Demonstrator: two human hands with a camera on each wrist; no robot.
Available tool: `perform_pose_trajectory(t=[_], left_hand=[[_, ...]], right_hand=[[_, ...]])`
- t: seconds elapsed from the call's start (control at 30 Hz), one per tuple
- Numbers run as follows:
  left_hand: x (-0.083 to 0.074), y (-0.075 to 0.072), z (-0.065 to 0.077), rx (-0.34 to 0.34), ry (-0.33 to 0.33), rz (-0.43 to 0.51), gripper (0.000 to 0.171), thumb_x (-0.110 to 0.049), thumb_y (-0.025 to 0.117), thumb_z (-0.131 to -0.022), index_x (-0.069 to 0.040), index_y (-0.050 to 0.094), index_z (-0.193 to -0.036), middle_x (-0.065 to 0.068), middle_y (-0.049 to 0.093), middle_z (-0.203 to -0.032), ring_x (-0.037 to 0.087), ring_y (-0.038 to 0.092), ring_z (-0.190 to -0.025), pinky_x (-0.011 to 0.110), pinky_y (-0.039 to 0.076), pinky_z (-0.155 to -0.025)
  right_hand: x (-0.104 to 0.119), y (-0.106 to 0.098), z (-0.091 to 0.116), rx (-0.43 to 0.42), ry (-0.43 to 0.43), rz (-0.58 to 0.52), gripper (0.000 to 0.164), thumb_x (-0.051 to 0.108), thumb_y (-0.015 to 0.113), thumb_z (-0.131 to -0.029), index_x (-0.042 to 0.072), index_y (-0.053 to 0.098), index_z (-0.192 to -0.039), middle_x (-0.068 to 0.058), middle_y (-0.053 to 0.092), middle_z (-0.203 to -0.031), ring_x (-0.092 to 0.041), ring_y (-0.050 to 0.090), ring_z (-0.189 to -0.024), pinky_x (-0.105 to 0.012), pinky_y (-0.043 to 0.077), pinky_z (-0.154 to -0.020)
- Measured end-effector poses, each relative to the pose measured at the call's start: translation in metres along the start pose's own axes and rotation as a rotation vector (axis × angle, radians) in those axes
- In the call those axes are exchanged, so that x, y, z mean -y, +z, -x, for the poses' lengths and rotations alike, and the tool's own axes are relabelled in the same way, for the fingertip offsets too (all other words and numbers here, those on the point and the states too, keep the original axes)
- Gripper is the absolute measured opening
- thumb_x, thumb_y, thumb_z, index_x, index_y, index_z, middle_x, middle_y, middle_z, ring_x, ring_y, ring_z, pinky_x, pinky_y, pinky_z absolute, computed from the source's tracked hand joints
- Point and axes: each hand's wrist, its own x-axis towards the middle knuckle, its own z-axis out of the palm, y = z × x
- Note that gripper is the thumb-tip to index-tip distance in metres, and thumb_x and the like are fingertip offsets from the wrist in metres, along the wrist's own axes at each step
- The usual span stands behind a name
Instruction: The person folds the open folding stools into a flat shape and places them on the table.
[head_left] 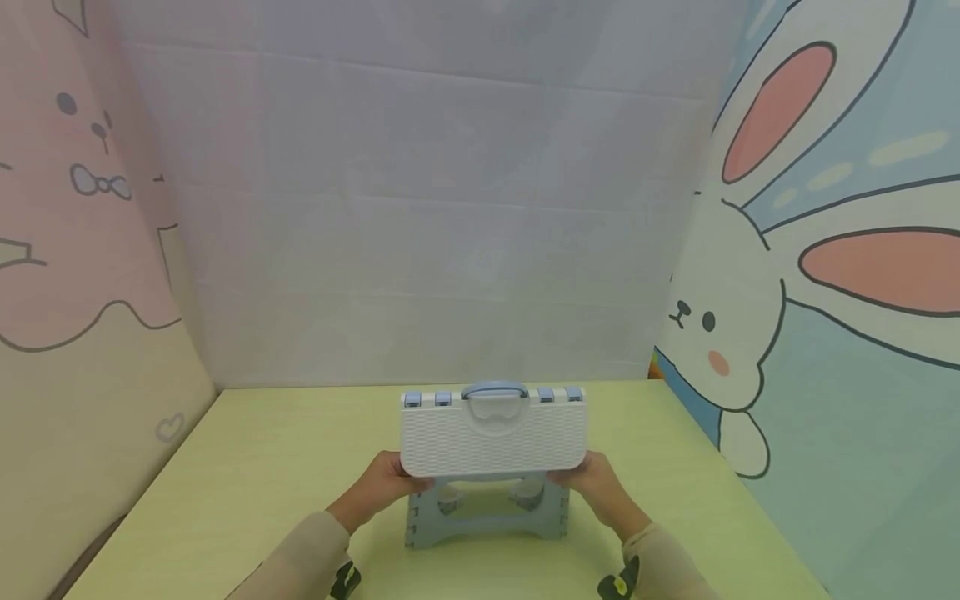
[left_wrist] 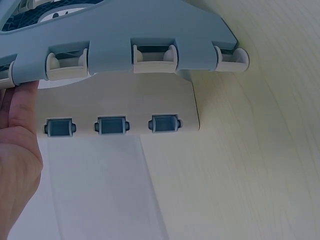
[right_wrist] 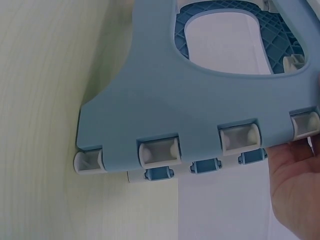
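Note:
A folding stool with a white woven-pattern panel point(head_left: 442, 442) stands partly unfolded over the table, its blue carry handle point(head_left: 495, 388) on top. Below the panel are light blue legs point(head_left: 487, 527) with a wide opening between them. My left hand point(head_left: 384, 485) grips the lower left corner of the panel, thumb in front, and my right hand point(head_left: 597, 485) holds the lower right corner likewise. Close up in the left wrist view, fingers curl behind the blue leg panel point(left_wrist: 110, 37) beside its white hinges. The right wrist view has the fingers under the hinged edge of the blue leg panel point(right_wrist: 165, 95).
A pale yellow table point(head_left: 285, 467) spreads around the stool. Behind it hangs a white cloth backdrop point(head_left: 450, 208). A pink and cream printed wall point(head_left: 75, 400) borders the left side, and a rabbit-printed wall point(head_left: 862, 433) borders the right.

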Motion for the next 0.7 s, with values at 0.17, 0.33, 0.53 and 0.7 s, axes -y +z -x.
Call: perform_pose_trajectory(t=[0.17, 0.33, 0.53, 0.7], left_hand=[[0.0004, -0.0002, -0.0001, -0.001, -0.001, 0.000, 0.031, 0.000, 0.066, -0.087, 0.019, 0.058, -0.110, 0.030, 0.063, -0.109, 0.006, 0.063, -0.088, 0.026, 0.052, -0.074], [-0.0001, -0.0011, -0.0013, 0.016, 0.021, -0.007, 0.033, -0.002, 0.066, -0.087, 0.019, 0.058, -0.112, 0.028, 0.064, -0.111, 0.005, 0.062, -0.092, 0.027, 0.053, -0.076], [0.0024, -0.0028, -0.0021, 0.021, 0.018, -0.027, 0.035, -0.005, 0.067, -0.088, 0.017, 0.059, -0.113, 0.025, 0.065, -0.112, 0.011, 0.063, -0.096, 0.031, 0.053, -0.078], [0.0044, -0.0033, -0.0018, 0.020, -0.009, -0.028, 0.036, -0.006, 0.067, -0.088, 0.016, 0.059, -0.114, 0.027, 0.063, -0.114, 0.026, 0.063, -0.103, 0.038, 0.053, -0.083]], right_hand=[[-0.0016, -0.0003, -0.0010, 0.007, 0.001, -0.012, 0.041, 0.003, 0.065, -0.084, -0.016, 0.054, -0.119, -0.029, 0.059, -0.120, -0.045, 0.054, -0.114, -0.051, 0.047, -0.092], [-0.0012, -0.0008, -0.0008, 0.002, 0.004, -0.005, 0.041, 0.003, 0.065, -0.084, -0.015, 0.055, -0.119, -0.028, 0.060, -0.119, -0.045, 0.054, -0.113, -0.050, 0.048, -0.090], [-0.0021, -0.0009, -0.0021, 0.001, 0.018, -0.017, 0.043, 0.003, 0.067, -0.083, -0.015, 0.055, -0.120, -0.027, 0.061, -0.119, -0.043, 0.054, -0.114, -0.050, 0.047, -0.092], [-0.0020, -0.0010, -0.0023, 0.007, 0.022, -0.009, 0.044, 0.005, 0.068, -0.084, -0.015, 0.054, -0.121, -0.025, 0.061, -0.120, -0.043, 0.055, -0.114, -0.051, 0.046, -0.093]])
